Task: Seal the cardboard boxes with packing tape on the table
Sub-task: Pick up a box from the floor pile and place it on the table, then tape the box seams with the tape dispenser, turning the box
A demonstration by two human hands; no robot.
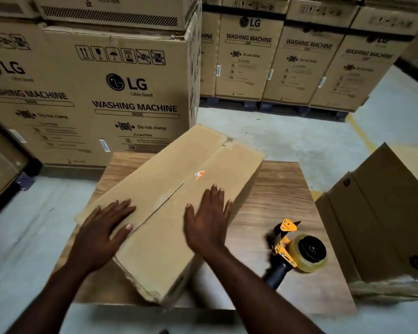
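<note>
Long brown cardboard box (179,189) lies askew on the wood-grain table (282,196); left hand (101,235) and right hand (206,220) press its flaps flat-fingered. Yellow tape dispenser (297,249) lies beside. Printed washing-machine cartons (101,97) line the grey concrete floor (299,138).

both hands lie flat with straight fingers on the cardboard box (169,189): left hand (101,233) on the left flap, right hand (206,219) on the right flap, the untaped seam between them. right of the right hand, the tape dispenser (297,247) lies on the wooden table (282,189).

Open strip of table (263,189) between cardboard box (179,165) and tape dispenser (297,247); washing-machine cartons (94,92) close behind.
</note>
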